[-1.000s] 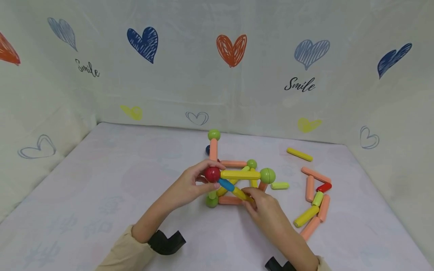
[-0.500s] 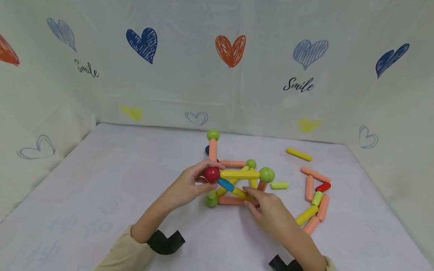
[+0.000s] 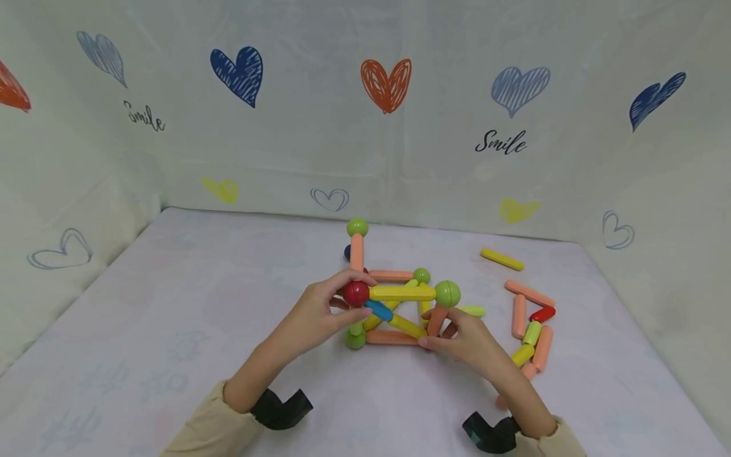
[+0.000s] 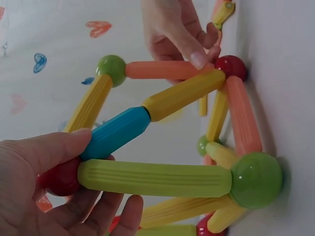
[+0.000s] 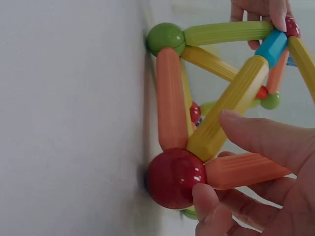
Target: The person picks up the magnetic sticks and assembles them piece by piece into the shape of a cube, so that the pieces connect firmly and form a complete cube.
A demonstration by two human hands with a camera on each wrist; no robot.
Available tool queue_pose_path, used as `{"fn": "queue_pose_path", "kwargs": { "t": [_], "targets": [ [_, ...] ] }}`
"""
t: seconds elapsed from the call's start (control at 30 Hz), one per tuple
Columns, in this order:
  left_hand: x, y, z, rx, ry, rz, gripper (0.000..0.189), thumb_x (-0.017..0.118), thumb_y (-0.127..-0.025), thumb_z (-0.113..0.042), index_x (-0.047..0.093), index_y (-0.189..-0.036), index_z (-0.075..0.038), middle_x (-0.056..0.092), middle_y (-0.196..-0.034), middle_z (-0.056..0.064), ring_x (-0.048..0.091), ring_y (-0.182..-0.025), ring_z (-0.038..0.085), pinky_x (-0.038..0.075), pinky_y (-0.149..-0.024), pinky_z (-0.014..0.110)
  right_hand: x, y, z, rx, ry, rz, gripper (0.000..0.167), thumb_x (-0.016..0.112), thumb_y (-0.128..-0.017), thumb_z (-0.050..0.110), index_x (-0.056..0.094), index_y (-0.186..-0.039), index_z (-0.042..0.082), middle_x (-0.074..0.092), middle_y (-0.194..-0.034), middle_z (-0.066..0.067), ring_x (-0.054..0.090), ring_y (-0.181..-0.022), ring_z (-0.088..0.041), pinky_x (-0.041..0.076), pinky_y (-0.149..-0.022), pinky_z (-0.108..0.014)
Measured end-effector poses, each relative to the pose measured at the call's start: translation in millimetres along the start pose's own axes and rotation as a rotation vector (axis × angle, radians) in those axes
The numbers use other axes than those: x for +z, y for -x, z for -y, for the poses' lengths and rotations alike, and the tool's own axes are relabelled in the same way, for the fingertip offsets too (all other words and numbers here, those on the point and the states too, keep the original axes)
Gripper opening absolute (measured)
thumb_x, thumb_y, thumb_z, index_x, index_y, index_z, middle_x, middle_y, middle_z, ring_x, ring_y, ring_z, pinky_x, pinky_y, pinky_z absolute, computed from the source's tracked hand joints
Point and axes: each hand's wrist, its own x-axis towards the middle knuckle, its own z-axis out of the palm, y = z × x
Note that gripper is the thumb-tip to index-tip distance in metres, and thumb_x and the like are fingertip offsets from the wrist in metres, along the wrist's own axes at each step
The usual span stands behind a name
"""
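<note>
A frame of magnetic rods and balls stands on the table. My left hand (image 3: 322, 314) grips the red ball (image 4: 61, 178) at its upper left front corner. From that ball a yellow rod (image 3: 402, 293) runs across to a green ball (image 3: 448, 294). A blue rod (image 4: 119, 132) joined end to end with another yellow rod (image 5: 231, 108) slants down to a lower red ball (image 5: 172, 179). Around the upright orange rod (image 4: 165, 70) at the right front, my right hand (image 3: 471, 339) curls its fingers, thumb beside the slanting yellow rod and one fingertip at the lower red ball.
Several loose rods lie to the right, among them a short red rod (image 3: 542, 314) and orange ones (image 3: 529, 293). A yellow rod (image 3: 502, 259) lies farther back. Behind the frame, an orange rod stands up with a green ball (image 3: 357, 227) on top. A heart-printed curtain (image 3: 285, 139) closes the back.
My right hand has let go of the slanting yellow rod and shifted right to the upright orange rod. That yellow rod's end now reaches the lower corner. My left hand keeps its grip.
</note>
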Motion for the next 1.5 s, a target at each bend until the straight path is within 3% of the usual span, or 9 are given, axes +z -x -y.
{"fn": "queue_pose_path", "kwargs": {
  "t": [0.07,0.17,0.33,0.47,0.77,1.0,1.2,1.33,1.5],
  "targets": [
    [1.8,-0.2,0.3,-0.002,-0.008,-0.017,0.038,0.071,-0.081,-0.007,0.055,-0.115,-0.015,0.061,-0.116,0.005,0.057,-0.101,0.020,0.052,-0.079,0.023,4,-2.9,-3,-0.020,-0.044,0.002,0.025,0.075,-0.077,0.027,0.061,-0.087,0.009,0.066,-0.102,-0.004,0.050,-0.069,-0.014,0.044,-0.050,-0.024],
    [3.8,-0.5,0.6,-0.003,-0.026,-0.037,0.037,0.071,-0.081,-0.008,0.056,-0.114,-0.015,0.061,-0.115,0.005,0.057,-0.100,0.020,0.051,-0.079,0.024,9,-5.5,-6,-0.071,-0.063,-0.016,0.024,0.075,-0.077,0.022,0.055,-0.076,0.010,0.067,-0.106,-0.005,0.050,-0.072,-0.015,0.043,-0.054,-0.022],
    [5.0,0.5,0.7,-0.009,-0.029,-0.041,0.037,0.070,-0.081,-0.007,0.055,-0.115,-0.016,0.062,-0.114,0.003,0.057,-0.098,0.019,0.051,-0.080,0.029,13,-6.9,-9,-0.126,-0.098,-0.008,0.027,0.076,-0.077,0.020,0.052,-0.073,0.008,0.068,-0.101,-0.007,0.055,-0.079,-0.014,0.045,-0.063,-0.021],
    [5.1,0.8,0.0,-0.006,-0.030,-0.035,0.038,0.070,-0.081,-0.006,0.055,-0.115,-0.017,0.061,-0.115,0.003,0.057,-0.097,0.019,0.052,-0.078,0.024,15,-7.9,-10,-0.086,-0.082,-0.016,0.026,0.077,-0.076,0.021,0.054,-0.070,0.010,0.068,-0.098,-0.004,0.056,-0.082,-0.014,0.047,-0.066,-0.022],
    [3.7,0.5,-0.3,0.025,-0.064,-0.029,0.039,0.070,-0.081,-0.006,0.055,-0.116,-0.016,0.062,-0.114,0.003,0.057,-0.096,0.018,0.053,-0.079,0.030,12,-6.3,-8,-0.099,-0.069,-0.011,0.027,0.076,-0.076,0.024,0.055,-0.070,0.008,0.068,-0.098,-0.006,0.055,-0.075,-0.012,0.046,-0.060,-0.021],
    [-3.8,1.0,0.9,0.021,-0.123,-0.036,0.059,0.073,-0.079,-0.011,0.044,-0.130,-0.016,0.062,-0.113,0.004,0.057,-0.094,0.016,0.052,-0.081,0.038,7,-3.2,-7,-0.104,-0.094,0.117,0.025,0.073,-0.079,0.026,0.060,-0.072,0.007,0.066,-0.105,-0.011,0.055,-0.060,-0.015,0.048,-0.050,-0.025],
    [-11.8,1.1,3.0,0.020,-0.193,-0.078,0.056,0.074,-0.078,-0.012,0.049,-0.128,-0.017,0.062,-0.114,0.004,0.055,-0.096,0.016,0.051,-0.074,0.030,9,3.6,0,-0.151,-0.096,0.203,0.022,0.073,-0.080,0.022,0.063,-0.090,0.005,0.067,-0.101,-0.009,0.056,-0.055,-0.013,0.049,-0.052,-0.024],
    [-14.4,0.6,5.6,0.033,-0.215,-0.125,0.054,0.073,-0.078,-0.009,0.051,-0.127,-0.016,0.059,-0.119,0.005,0.054,-0.097,0.018,0.051,-0.073,0.026,15,7.8,8,-0.241,-0.053,0.192,0.014,0.071,-0.082,0.016,0.061,-0.086,0.007,0.069,-0.098,-0.009,0.055,-0.061,-0.006,0.049,-0.052,-0.022],
    [-14.4,-1.3,10.2,0.035,-0.198,-0.212,0.056,0.071,-0.079,-0.002,0.049,-0.130,-0.012,0.055,-0.124,0.008,0.057,-0.101,0.020,0.054,-0.077,0.030,29,12.6,18,-0.292,0.003,0.122,0.011,0.069,-0.083,0.012,0.058,-0.081,0.011,0.063,-0.087,-0.003,0.056,-0.068,-0.003,0.049,-0.056,-0.018]
  ]
}}
